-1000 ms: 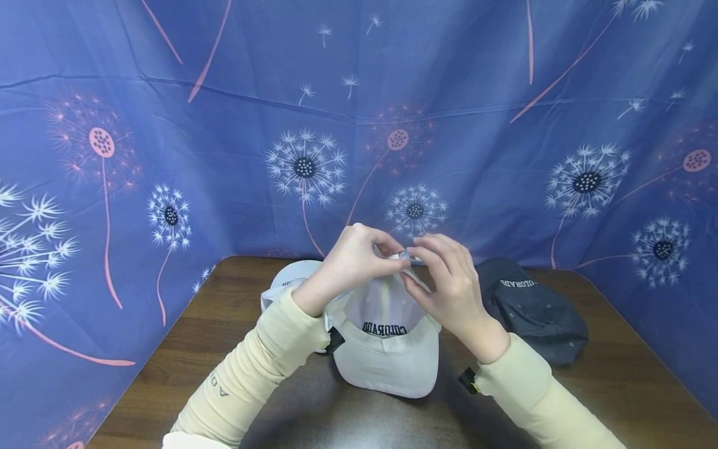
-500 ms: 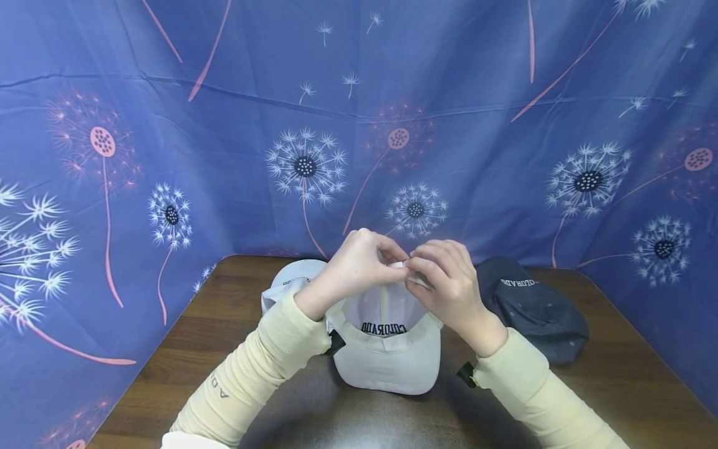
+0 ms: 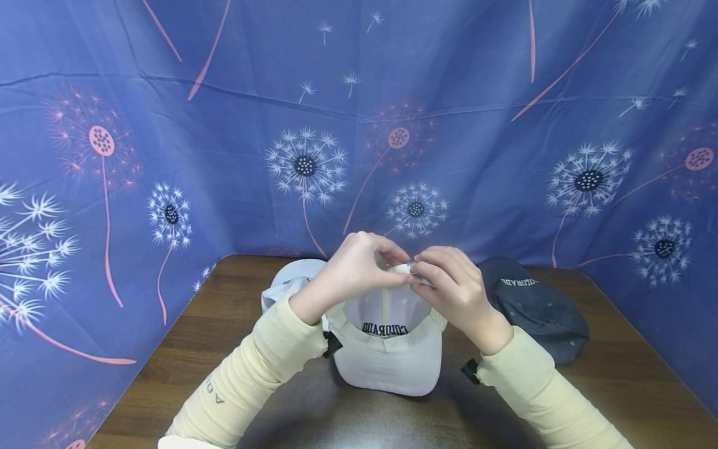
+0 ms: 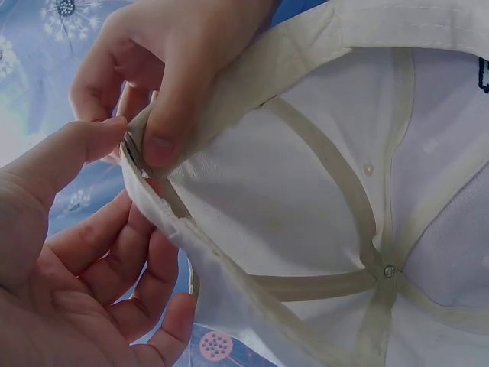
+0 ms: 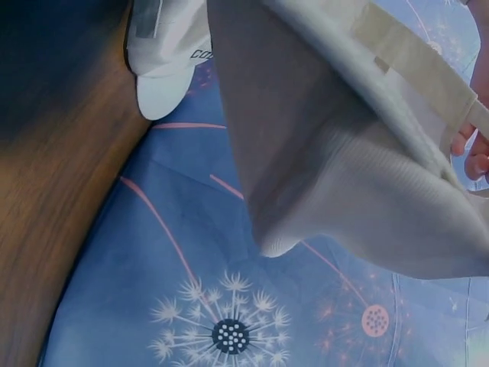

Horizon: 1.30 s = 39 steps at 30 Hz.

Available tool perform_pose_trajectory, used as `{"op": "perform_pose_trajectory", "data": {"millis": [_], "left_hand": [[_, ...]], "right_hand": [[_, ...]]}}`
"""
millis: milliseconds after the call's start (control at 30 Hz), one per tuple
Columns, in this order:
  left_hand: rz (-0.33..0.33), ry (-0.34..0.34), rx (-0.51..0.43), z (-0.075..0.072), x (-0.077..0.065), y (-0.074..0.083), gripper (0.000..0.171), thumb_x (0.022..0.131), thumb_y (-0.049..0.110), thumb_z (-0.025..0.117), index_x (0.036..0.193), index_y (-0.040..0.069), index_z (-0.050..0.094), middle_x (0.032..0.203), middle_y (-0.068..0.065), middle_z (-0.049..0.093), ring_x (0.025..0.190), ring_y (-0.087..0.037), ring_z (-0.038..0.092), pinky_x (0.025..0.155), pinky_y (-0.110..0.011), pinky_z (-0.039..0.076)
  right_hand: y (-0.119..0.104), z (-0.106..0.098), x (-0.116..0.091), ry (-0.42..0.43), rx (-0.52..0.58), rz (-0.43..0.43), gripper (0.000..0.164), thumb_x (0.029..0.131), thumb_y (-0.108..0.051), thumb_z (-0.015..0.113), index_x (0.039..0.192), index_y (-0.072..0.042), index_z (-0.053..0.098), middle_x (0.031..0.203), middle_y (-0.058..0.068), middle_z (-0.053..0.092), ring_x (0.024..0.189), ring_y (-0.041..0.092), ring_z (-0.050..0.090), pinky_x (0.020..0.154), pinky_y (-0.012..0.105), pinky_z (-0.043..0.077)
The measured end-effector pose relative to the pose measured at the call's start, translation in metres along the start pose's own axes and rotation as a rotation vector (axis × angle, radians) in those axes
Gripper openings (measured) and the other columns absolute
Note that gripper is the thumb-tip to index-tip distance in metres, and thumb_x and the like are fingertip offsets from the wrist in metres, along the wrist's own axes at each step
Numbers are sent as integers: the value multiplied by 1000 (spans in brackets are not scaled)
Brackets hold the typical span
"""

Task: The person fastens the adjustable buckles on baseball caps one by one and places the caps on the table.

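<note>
A cream cap [image 3: 387,368] is held up over the table, its inside facing me and its brim pointing toward me. COLORADO lettering shows reversed inside the front. My left hand [image 3: 361,265] pinches the back strap [image 3: 401,269] between thumb and forefinger. Just beside it, my right hand [image 3: 457,290] pinches the same strap with its fingers bent over. In the left wrist view, a small metal buckle [image 4: 134,155] shows between the fingertips of both hands. Fingers partly hide the strap's end. The right wrist view shows the cap's outer side [image 5: 359,183].
Behind my left forearm lies another white cap [image 3: 294,277] on the brown wooden table [image 3: 185,330]. A dark grey cap [image 3: 535,312] with white lettering lies to the right. A blue dandelion-print cloth [image 3: 235,156] hangs around the table's back and sides.
My right fingers have curled down over the strap, and the buckle has become more covered. Both hands have sunk slightly, and the right has shifted a little right.
</note>
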<state>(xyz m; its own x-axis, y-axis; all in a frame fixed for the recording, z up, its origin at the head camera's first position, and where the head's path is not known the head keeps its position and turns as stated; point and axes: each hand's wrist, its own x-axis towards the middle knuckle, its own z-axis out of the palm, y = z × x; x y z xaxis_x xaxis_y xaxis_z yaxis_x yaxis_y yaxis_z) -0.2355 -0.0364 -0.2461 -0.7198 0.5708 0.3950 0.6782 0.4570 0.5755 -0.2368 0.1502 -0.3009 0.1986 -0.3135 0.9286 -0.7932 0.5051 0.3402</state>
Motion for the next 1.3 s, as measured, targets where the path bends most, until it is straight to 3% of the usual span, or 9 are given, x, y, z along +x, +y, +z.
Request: {"op": "perform_pose_trajectory", "data": {"millis": [233,533,767,1133,1300], "left_hand": [[1,2,-14,0,-3,-1,27,75,28,79,96,13,73,87,7,70,81,-5,62,70,-19,49],[-16,44,-51,-4,-9,-3,28,75,26,79,99,15,72,89,7,69,84,-10,63,75,-27,50],[9,90,-49,-10,-12,-6,28,74,27,80,98,14,72,92,3,70,85,-11,62,79,-35,51],[-46,145,-44,-20,-20,-18,25,77,27,78,98,16,72,92,4,71,86,-7,62,80,-29,49],[-77,170,-34,-23,-24,-24,23,78,26,77,97,17,72,90,5,70,84,-6,61,79,-32,49]], "right_hand": [[-1,-4,-2,-10,-17,-10,16,87,-13,67,78,1,66,79,14,67,66,28,63,63,39,52],[-2,-5,3,71,-51,-21,12,83,-5,68,74,2,69,75,16,69,62,29,64,76,47,52],[-2,-8,1,77,-40,-9,8,81,-3,70,74,2,70,73,13,69,57,27,61,80,53,47],[-7,-12,13,111,8,-37,10,83,0,67,73,3,69,72,14,69,59,28,63,71,43,51],[-8,-13,18,148,33,-43,11,81,3,65,71,5,69,70,15,68,57,29,61,63,39,52]]}}
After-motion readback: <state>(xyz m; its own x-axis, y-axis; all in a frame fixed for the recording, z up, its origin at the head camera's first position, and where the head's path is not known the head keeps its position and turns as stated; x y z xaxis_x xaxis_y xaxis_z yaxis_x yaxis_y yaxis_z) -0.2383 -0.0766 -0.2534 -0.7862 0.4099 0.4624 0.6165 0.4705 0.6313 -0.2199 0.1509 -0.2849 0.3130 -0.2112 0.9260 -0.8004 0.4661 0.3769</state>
